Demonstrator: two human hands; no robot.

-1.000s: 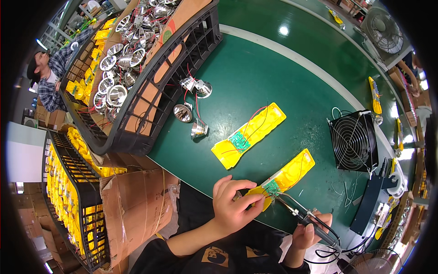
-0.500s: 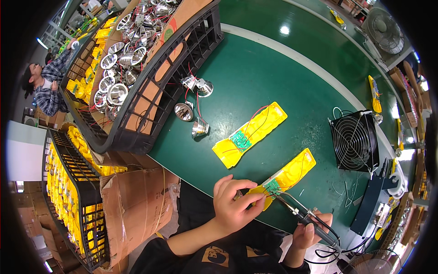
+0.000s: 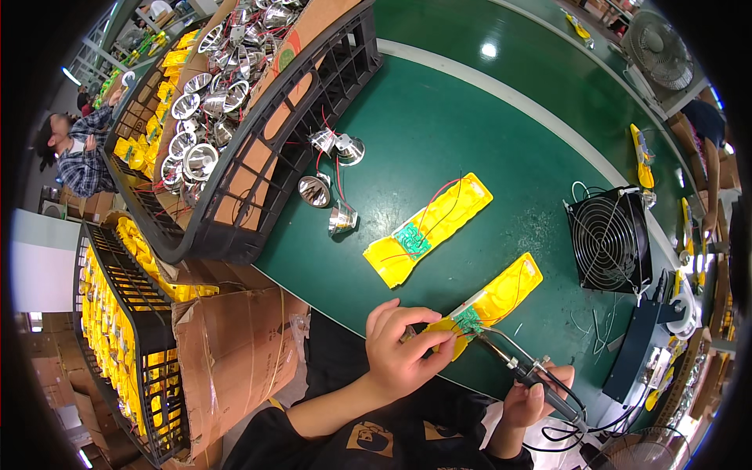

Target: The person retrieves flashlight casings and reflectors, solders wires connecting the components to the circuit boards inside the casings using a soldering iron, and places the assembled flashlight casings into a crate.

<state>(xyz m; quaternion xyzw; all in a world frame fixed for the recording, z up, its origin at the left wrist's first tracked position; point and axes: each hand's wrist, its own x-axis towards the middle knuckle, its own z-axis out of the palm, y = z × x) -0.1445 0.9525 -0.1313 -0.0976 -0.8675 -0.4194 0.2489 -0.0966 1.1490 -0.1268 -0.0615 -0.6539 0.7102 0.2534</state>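
Observation:
My left hand (image 3: 402,348) pinches a thin wire (image 3: 460,332) between thumb and forefinger, over the near end of a yellow plastic housing (image 3: 507,288). A small green circuit board (image 3: 468,319) with red and dark wires sits in that housing. My right hand (image 3: 536,398) grips a black-handled soldering iron (image 3: 552,398) with a bent metal tube beside its shaft. Its tip points at the board's near edge, close to my left fingertips; exact contact is too small to tell. Another yellow housing (image 3: 458,205) with a green board lies farther off.
Several silver reflectors (image 3: 343,218) with red wires lie left of the housings. A black crate (image 3: 235,184) of reflectors stands at far left, above another crate (image 3: 149,352) of yellow housings. At right are a square black fan (image 3: 609,241) and a dark box-shaped unit (image 3: 633,348).
The soldering iron and my right hand have shifted very slightly right. My left hand stays in place. Another person's arm has come into view at the far right edge.

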